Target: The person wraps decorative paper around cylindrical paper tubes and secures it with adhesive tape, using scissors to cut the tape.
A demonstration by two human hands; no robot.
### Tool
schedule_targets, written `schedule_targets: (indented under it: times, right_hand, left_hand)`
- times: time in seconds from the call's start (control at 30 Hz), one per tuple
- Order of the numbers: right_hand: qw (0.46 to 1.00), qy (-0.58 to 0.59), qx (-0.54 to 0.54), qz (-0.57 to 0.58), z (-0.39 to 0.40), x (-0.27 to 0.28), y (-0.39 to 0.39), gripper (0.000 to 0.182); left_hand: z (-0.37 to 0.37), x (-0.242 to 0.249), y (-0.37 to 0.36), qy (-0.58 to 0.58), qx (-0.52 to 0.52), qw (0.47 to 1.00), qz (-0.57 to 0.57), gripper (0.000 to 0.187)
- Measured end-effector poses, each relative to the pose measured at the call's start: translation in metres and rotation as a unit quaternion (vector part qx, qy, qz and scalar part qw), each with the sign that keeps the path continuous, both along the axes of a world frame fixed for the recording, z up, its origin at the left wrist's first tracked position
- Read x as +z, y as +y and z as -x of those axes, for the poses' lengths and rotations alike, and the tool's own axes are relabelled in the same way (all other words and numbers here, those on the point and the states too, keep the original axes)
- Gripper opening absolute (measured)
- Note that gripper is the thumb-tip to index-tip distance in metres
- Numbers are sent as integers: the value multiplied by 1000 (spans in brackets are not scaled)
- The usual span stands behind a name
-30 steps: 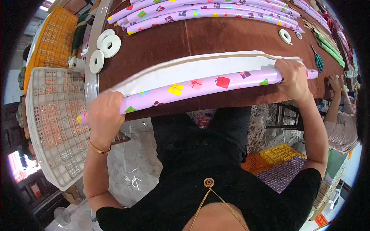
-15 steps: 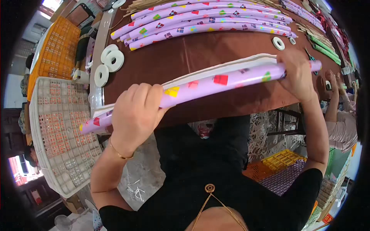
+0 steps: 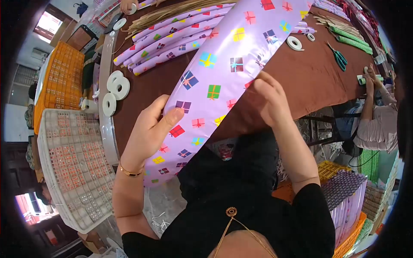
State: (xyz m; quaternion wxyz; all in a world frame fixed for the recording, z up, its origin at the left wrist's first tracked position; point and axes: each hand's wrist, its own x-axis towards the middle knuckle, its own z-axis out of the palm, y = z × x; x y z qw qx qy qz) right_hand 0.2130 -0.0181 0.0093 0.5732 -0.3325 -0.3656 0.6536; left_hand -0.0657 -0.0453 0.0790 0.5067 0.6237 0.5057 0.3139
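Note:
A wide sheet of lilac wrapping paper [image 3: 214, 92] printed with coloured gift boxes slants across the front of the table, loosely curved rather than tightly rolled. My left hand [image 3: 148, 129] grips its left edge, thumb lying on the printed face and fingers behind. At the right edge, my right hand [image 3: 271, 99] has its fingers curled against the paper; their tips are partly hidden. Behind the sheet lie several rolled lilac tubes [image 3: 170, 36] of the same pattern, partly covered by it.
White tape rolls [image 3: 109, 104] lie at the table's left, another tape roll [image 3: 294, 43] at the right. Green-handled scissors [image 3: 340, 59] rest near a co-worker's hands [image 3: 372, 79]. A white crate [image 3: 77, 167] and orange crate [image 3: 64, 81] stand left. A yellow crate [image 3: 329, 169] sits low right.
The narrow lilac roll has opened into a wide sheet and turned to a steep slant. My right hand has moved left and down; the left hand has shifted slightly.

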Motion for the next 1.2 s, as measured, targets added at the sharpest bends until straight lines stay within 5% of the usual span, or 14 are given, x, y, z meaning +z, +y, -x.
schedule_targets:
  times: [0.13, 0.4, 0.53, 0.63, 0.73, 0.8, 0.93, 1.2]
  right_hand:
    - [998, 46, -21, 43, 10, 8, -1, 26]
    - [998, -45, -12, -29, -9, -10, 11, 10]
    - [997, -51, -45, -45, -9, -17, 4, 10]
    - [991, -123, 1, 56, -12, -18, -1, 27]
    - [994, -52, -19, 91, -6, -18, -10, 32]
    - [996, 11, 42, 72, -1, -27, -19, 32]
    - [986, -83, 143, 33, 28, -28, -29, 28]
    - [990, -92, 94, 50, 52, -16, -34, 23]
  left_hand:
    - [-2, -2, -2, -2, -9, 1000, -9, 28]
    - [-3, 1, -7, -38, -5, 999, 38, 25]
    - [-2, 1, -7, -25, -14, 998, 53, 25]
    - [-1, -4, -4, 33, -21, 999, 33, 25]
    - [0, -6, -2, -8, 2, 999, 44, 26]
    - [-2, -5, -1, -40, 20, 998, 32, 28]
    - [-4, -9, 4, -47, -7, 998, 38, 29]
    - [-13, -10, 3, -87, 7, 994, 64, 31]
